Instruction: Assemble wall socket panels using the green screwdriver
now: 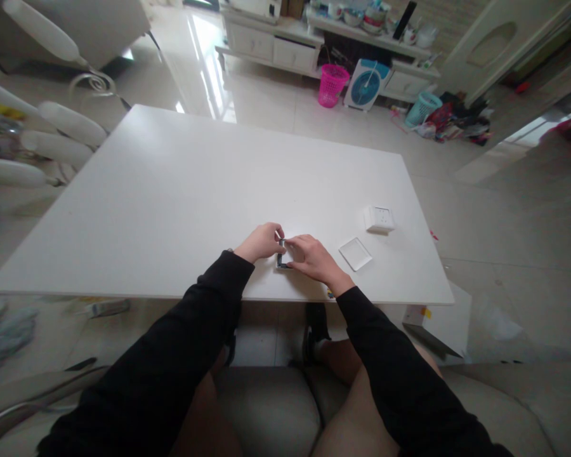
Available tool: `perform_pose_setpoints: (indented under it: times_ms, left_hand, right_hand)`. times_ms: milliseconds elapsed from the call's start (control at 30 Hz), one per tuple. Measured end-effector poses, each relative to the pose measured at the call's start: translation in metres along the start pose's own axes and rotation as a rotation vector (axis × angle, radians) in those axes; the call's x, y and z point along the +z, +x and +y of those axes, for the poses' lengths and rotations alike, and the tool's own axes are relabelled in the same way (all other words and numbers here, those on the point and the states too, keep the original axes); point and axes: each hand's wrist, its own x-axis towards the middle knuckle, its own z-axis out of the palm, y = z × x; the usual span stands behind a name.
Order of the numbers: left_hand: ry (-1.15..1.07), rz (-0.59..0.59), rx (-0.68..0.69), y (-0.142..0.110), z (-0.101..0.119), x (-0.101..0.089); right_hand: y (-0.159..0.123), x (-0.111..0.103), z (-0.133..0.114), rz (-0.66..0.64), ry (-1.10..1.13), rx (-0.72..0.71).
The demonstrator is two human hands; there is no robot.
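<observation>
Both hands meet near the front edge of a white table [171, 190]. My left hand [261, 242] is curled, its fingertips pinching a small dark and metallic part [281, 252]. My right hand [314, 257] presses the same part from the right, fingers bent over it. The part is too small to name; it looks like a frame or insert. To the right lie a flat white square cover plate [355, 254] and, further back, a white wall socket module [379, 219].
White chair backs [52, 136] stand at the table's left. Beyond the table are a pink basket [332, 84], a small fan [366, 86], a teal basket [422, 108] and a white cabinet. A box corner [423, 327] lies on the floor at right.
</observation>
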Motion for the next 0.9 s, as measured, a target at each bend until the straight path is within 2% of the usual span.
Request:
perform_pose_setpoints:
  times_ms: [300,900]
  left_hand:
    - [0.132,0.014,0.0,0.0,0.004,0.006]
    - [0.186,0.033,0.027,0.003,0.0,0.013]
  right_hand:
    - [0.001,0.005,0.001,0.029,0.046,0.08]
    - [0.007,0.017,0.003,0.101,0.13,0.259]
